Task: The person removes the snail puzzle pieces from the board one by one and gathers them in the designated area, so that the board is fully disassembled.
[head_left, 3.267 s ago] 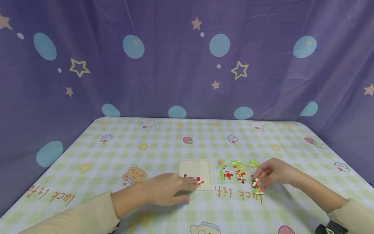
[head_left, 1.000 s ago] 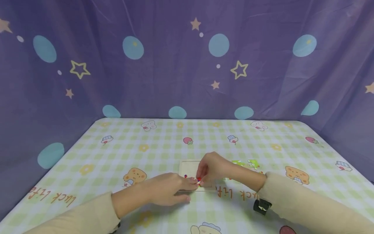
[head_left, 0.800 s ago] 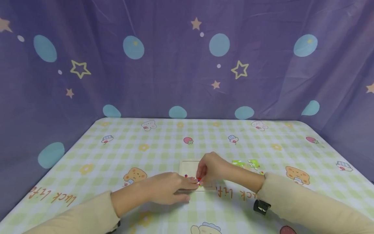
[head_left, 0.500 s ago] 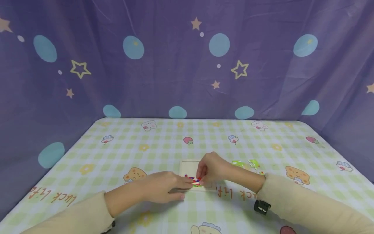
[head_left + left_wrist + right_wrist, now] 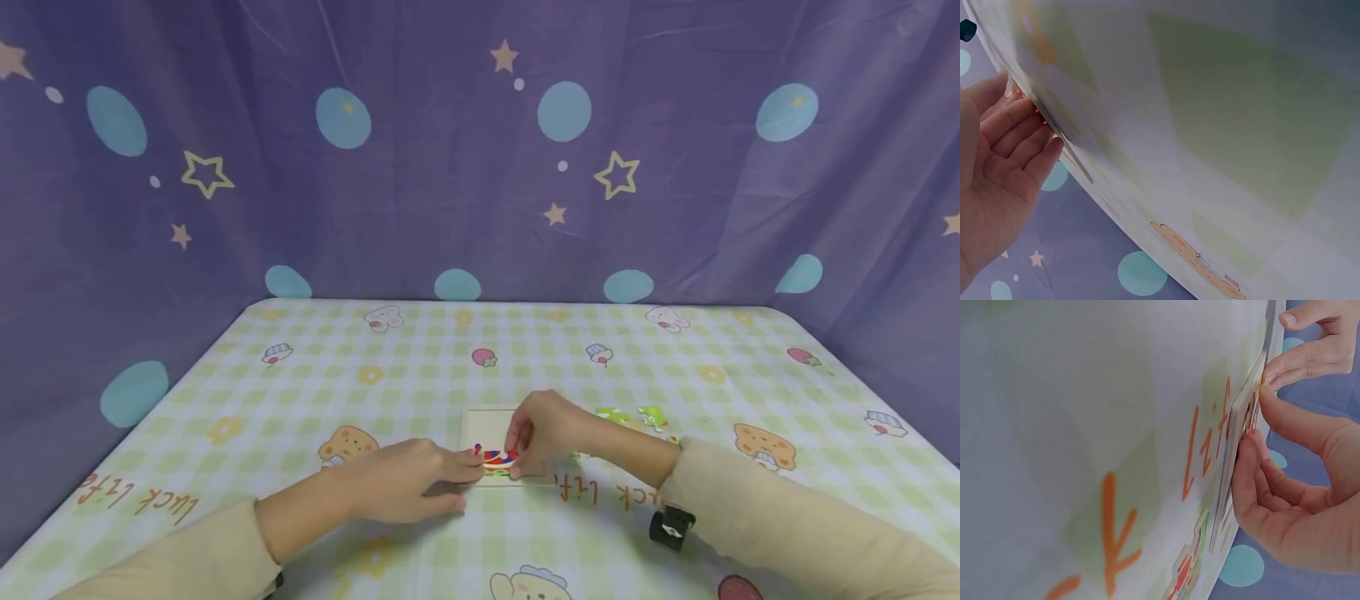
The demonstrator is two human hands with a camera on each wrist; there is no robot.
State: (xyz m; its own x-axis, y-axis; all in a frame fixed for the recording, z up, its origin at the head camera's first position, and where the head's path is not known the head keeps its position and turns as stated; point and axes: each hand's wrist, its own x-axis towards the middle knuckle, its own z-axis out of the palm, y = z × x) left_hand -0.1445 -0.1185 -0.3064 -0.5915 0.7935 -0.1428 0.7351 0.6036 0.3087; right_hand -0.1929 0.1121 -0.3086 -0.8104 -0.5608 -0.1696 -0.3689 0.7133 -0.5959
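A shallow wooden puzzle tray point(image 5: 483, 425) lies mid-table, with red, blue and green jigsaw pieces point(image 5: 495, 461) along its near side. My right hand point(image 5: 551, 429) reaches over the tray's right part and pinches a puzzle piece at the right end of these pieces; its fingers hide most of it. From the left, my left hand point(image 5: 408, 479) lays its extended fingertips on the left end of the pieces. The right wrist view shows thumb and fingers of the right hand point(image 5: 1310, 494) close against the tray point(image 5: 1225, 481), with the left hand point(image 5: 1325, 347) opposite.
Several loose green puzzle pieces point(image 5: 652, 417) lie right of the tray, partly hidden by the right forearm. One colourful loose piece point(image 5: 1188, 565) shows beside the tray in the right wrist view. A checked cloth point(image 5: 420, 342) covers the table, with a purple curtain point(image 5: 450, 167) behind.
My right hand took a piece from the loose group at the right and brought it to the tray. My left hand has since slid slightly left, uncovering more of the pieces there.
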